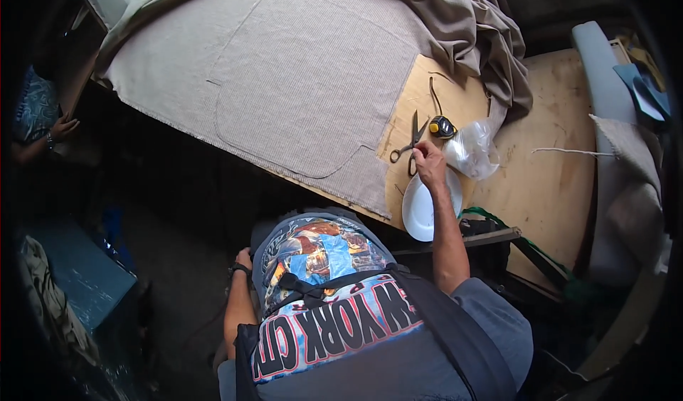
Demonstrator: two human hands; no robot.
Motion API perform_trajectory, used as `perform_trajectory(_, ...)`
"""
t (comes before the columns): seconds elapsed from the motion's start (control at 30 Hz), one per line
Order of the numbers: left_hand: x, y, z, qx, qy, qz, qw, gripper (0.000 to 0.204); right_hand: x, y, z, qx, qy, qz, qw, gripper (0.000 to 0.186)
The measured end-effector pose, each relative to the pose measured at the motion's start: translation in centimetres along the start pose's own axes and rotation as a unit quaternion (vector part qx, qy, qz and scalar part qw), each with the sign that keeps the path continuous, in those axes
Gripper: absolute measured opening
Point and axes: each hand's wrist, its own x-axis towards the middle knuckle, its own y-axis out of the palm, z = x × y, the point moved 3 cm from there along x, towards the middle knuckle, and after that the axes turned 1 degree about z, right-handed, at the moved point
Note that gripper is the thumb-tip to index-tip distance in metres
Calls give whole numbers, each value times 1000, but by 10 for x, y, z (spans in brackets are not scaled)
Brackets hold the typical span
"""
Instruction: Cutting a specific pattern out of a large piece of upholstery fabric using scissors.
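Dark metal scissors (415, 142) lie on the bare wooden part of the table, blades spread apart and pointing away from me. My right hand (430, 165) has its fingers closed at one of the scissors' handle loops, above the far end of a white oval plate (420, 212). A beige ribbed fabric (306, 74) covers the left part of the table, with a curved dark outline drawn on it. Down beside my body hangs my left hand (245, 259), near the table's front edge; its fingers are mostly hidden.
A yellow-black tape measure (442, 126) and a clear plastic bag (475, 149) sit right of the scissors. Bunched fabric (491, 31) piles up at the back. A pale foam roll (596, 67) stands at the right. Another person's hand (64, 127) shows at the far left.
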Motion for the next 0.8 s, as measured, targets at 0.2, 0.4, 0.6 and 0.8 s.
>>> perform_trajectory(0.2, -26, -127, -98, -163, 82, -275, 944, 31, -26, 40, 19, -75, 6, -2, 997, 32)
perform_trajectory(0.4, -68, -192, -251, -72, 314, -378, 868, 25, -57, 34, 36, -149, 9, -97, 984, 52)
perform_trajectory(0.6, -69, -174, -384, 67, 504, -269, 818, 36, -58, 29, 43, -131, 5, -84, 988, 39)
perform_trajectory(0.8, -47, -125, -453, 194, 559, -190, 784, 46, -66, 66, 90, -89, -239, -64, 965, 56)
